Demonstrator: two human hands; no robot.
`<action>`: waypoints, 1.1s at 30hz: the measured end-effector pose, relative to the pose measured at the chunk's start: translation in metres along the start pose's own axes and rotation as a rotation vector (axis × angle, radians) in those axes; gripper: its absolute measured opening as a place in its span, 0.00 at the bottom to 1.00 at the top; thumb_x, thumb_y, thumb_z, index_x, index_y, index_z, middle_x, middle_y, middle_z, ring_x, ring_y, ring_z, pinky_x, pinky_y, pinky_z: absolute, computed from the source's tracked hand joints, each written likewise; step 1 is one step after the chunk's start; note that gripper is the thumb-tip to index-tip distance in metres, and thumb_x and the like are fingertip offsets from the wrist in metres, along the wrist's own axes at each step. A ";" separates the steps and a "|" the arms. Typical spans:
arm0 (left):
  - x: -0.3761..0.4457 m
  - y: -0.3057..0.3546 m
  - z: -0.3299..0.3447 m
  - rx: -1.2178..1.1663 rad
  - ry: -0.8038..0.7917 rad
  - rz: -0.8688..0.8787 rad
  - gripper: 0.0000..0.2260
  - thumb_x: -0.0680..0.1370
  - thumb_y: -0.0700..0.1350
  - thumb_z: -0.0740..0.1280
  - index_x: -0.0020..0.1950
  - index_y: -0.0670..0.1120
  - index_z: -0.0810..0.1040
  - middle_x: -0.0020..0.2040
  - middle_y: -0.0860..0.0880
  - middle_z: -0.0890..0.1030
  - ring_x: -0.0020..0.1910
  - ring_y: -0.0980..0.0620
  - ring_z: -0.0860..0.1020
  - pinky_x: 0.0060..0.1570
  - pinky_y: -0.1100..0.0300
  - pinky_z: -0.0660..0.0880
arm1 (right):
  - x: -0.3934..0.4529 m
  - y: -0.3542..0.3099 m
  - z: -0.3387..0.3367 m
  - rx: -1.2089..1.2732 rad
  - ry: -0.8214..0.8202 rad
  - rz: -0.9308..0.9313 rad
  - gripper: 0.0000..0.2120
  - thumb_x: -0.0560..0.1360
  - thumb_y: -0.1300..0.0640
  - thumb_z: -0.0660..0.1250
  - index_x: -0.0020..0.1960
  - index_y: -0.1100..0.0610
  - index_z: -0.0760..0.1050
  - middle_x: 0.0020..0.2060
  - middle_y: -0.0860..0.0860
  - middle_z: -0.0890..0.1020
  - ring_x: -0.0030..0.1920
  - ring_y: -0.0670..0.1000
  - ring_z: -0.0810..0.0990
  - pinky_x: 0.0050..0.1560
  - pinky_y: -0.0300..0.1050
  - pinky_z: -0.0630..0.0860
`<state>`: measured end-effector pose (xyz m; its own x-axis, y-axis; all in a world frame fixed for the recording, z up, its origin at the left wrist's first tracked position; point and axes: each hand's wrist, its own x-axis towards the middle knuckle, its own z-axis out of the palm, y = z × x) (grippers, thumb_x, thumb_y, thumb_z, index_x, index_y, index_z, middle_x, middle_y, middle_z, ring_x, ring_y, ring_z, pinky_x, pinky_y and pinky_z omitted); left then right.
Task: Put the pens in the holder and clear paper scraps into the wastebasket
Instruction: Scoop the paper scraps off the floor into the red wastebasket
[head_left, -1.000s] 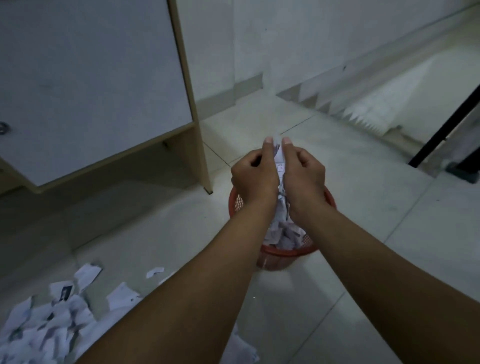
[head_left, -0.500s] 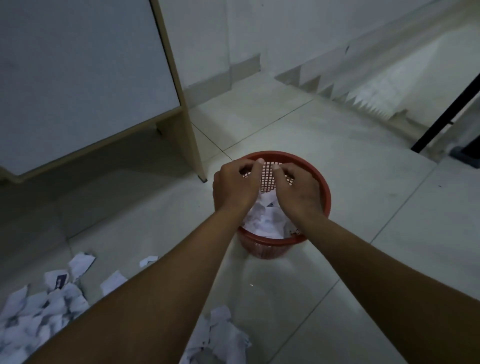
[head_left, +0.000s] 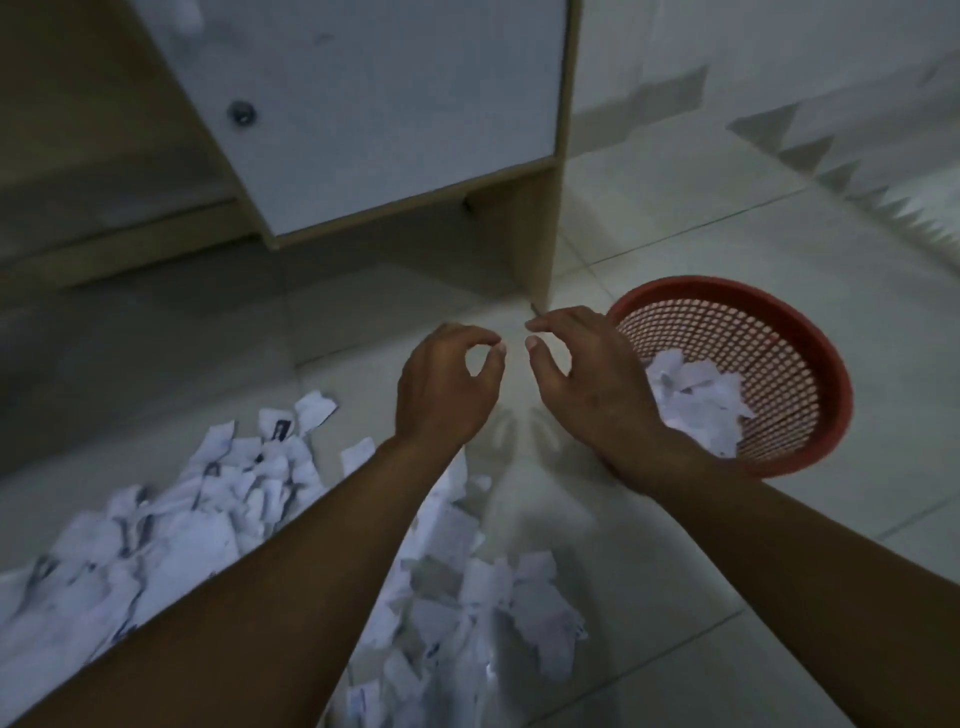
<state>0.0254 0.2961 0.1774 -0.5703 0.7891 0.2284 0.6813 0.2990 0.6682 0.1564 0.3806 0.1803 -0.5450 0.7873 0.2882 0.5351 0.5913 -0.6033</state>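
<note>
A red mesh wastebasket (head_left: 810, 332) stands on the floor at the right, with white paper scraps (head_left: 696, 405) lying inside it. Many more white paper scraps (head_left: 218, 499) are strewn over the floor at the lower left and lower middle. My left hand (head_left: 441, 395) hovers above the floor left of the basket, fingers loosely curled and holding nothing. My right hand (head_left: 587, 379) is beside it, just left of the basket's rim, also loosely curled and empty. No pens or holder are in sight.
A white desk panel (head_left: 374, 104) with a wooden edge and leg (head_left: 535, 228) stands just behind my hands. Pale floor tiles (head_left: 727, 561) stretch to the right, with a wall at the back.
Both hands have let the scraps fall into the basket and moved left off it, now empty. The view has swung left and down, showing more of the scrap pile.
</note>
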 end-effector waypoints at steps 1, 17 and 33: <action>-0.009 -0.013 -0.004 0.017 0.005 -0.018 0.08 0.79 0.50 0.68 0.54 0.49 0.84 0.54 0.52 0.84 0.54 0.53 0.80 0.57 0.58 0.76 | -0.005 -0.003 0.010 0.013 -0.025 -0.044 0.17 0.78 0.46 0.62 0.62 0.52 0.79 0.61 0.50 0.82 0.60 0.49 0.79 0.64 0.45 0.74; -0.179 -0.154 -0.007 0.160 -0.090 -0.240 0.05 0.72 0.41 0.71 0.44 0.39 0.83 0.43 0.41 0.83 0.44 0.42 0.81 0.45 0.51 0.78 | -0.146 0.001 0.142 -0.170 -0.940 0.117 0.36 0.75 0.41 0.68 0.78 0.46 0.57 0.77 0.51 0.59 0.76 0.56 0.59 0.72 0.57 0.64; -0.183 -0.222 0.000 0.487 -0.713 -0.452 0.73 0.51 0.71 0.79 0.74 0.60 0.24 0.77 0.43 0.26 0.76 0.38 0.30 0.70 0.25 0.46 | -0.134 -0.018 0.228 -0.431 -1.071 -0.189 0.50 0.68 0.38 0.74 0.79 0.39 0.46 0.80 0.51 0.39 0.79 0.59 0.40 0.74 0.71 0.53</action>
<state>-0.0220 0.0855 -0.0126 -0.5222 0.6373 -0.5667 0.6732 0.7160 0.1849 0.0723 0.2243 -0.0168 -0.7947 0.2525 -0.5520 0.4500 0.8554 -0.2565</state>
